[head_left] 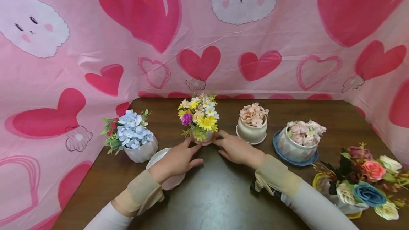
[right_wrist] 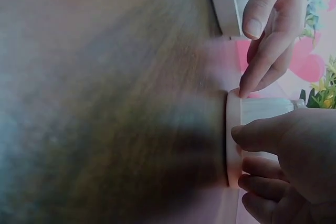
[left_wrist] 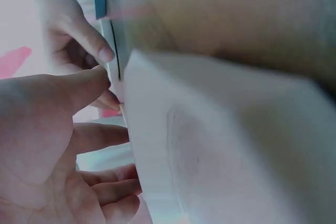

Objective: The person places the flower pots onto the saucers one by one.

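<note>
A small flowerpot (head_left: 207, 136) with yellow, white and purple flowers (head_left: 204, 116) stands on a pale pink saucer (right_wrist: 234, 145) at the back middle of the table. My left hand (head_left: 177, 159) reaches to its left side, index fingertip at the saucer's rim and thumb held apart. From the other side my right hand (head_left: 236, 147) touches the rim with its fingertips, the fingers slightly bent. The right wrist view shows the thumb overlapping the saucer. Beneath my left hand lies a white angular saucer (left_wrist: 157, 108), partly covered by the hand in the head view.
Blue flowers in a white pot (head_left: 142, 150) stand left. To the right are a ribbed pot (head_left: 252, 132) with peach flowers and a faceted pot (head_left: 295, 148) on a blue saucer (head_left: 277, 144). Mixed roses (head_left: 369, 191) stand at the near right. A heart-patterned cloth (head_left: 223, 34) hangs behind.
</note>
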### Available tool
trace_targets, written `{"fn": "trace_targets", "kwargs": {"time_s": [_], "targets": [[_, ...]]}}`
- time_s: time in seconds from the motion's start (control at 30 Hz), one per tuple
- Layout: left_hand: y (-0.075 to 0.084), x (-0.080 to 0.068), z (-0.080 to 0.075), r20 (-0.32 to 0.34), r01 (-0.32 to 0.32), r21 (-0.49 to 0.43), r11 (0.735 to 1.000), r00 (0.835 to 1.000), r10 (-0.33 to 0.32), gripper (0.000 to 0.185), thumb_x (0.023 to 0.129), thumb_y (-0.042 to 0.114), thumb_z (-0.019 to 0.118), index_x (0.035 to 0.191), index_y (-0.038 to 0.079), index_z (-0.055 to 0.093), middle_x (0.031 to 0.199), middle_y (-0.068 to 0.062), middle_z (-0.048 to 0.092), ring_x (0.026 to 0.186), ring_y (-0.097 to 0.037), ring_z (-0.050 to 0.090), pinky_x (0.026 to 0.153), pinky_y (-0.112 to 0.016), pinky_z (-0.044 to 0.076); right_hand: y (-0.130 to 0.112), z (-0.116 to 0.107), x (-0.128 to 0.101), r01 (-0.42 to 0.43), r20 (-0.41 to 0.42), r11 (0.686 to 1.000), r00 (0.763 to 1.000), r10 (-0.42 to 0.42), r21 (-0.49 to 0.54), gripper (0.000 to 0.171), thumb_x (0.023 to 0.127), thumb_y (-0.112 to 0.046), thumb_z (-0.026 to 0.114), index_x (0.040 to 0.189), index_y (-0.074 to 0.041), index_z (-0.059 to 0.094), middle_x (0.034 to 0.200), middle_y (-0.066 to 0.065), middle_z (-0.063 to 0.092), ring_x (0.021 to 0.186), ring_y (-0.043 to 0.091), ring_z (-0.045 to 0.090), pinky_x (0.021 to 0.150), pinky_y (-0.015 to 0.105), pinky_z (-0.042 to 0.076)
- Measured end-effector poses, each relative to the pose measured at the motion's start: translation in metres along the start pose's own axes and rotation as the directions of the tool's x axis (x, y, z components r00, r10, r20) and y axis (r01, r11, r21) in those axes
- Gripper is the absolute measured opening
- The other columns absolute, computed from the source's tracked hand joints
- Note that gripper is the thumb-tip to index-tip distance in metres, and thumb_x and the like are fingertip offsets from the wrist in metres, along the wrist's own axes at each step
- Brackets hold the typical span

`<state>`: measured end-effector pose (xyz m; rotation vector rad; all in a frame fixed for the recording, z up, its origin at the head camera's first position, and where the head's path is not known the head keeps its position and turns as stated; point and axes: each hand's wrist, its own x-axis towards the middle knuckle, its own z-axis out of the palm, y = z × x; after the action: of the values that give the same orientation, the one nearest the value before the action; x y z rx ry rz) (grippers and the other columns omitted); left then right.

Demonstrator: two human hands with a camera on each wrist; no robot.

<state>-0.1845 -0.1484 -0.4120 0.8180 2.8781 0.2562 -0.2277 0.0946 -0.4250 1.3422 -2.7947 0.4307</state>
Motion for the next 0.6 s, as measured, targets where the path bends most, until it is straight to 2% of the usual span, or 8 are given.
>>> {"fn": "trace_targets", "kwargs": {"time_s": [0.23, 0.37, 0.6], "targets": [[-0.006, 0.003, -0.006, 0.046, 0.055, -0.012, 0.998, 0.997, -0.055, 0.063, 0.095, 0.050, 0.059, 0.145, 0.013, 0.049, 0.148, -0.023, 0.041, 0.123, -0.035, 0.059, 0.101, -0.049, 0.050, 0.002, 0.004, 0.014, 0.010, 0.000, 1.000, 1.000, -0.010, -0.011, 0.038, 0.091, -0.014, 0.070, 0.128, -0.010, 0.065, 0.131, 0.014, 0.055, 0.099, 0.028, 0.067, 0.083, 0.041, 0.057], [-0.008, 0.006, -0.010, 0.102, 0.111, -0.019, 0.994, 0.989, -0.108, 0.066, 0.096, 0.051, 0.058, 0.148, 0.013, 0.046, 0.153, -0.023, 0.035, 0.129, -0.036, 0.054, 0.103, -0.051, 0.049, 0.002, 0.005, 0.023, 0.005, 0.016, 0.999, 1.000, -0.004, -0.033, 0.038, 0.091, -0.014, 0.069, 0.128, -0.010, 0.065, 0.129, 0.014, 0.055, 0.096, 0.029, 0.067, 0.081, 0.041, 0.058], [-0.011, 0.013, -0.015, 0.125, 0.154, -0.032, 0.988, 0.981, -0.149, 0.068, 0.096, 0.049, 0.058, 0.149, 0.010, 0.043, 0.157, -0.026, 0.029, 0.135, -0.039, 0.048, 0.105, -0.053, 0.046, 0.004, 0.004, 0.035, 0.001, -0.001, 1.000, 1.000, -0.001, -0.032, 0.036, 0.090, -0.011, 0.070, 0.125, -0.008, 0.066, 0.127, 0.016, 0.055, 0.101, 0.030, 0.066, 0.083, 0.043, 0.057]]}}
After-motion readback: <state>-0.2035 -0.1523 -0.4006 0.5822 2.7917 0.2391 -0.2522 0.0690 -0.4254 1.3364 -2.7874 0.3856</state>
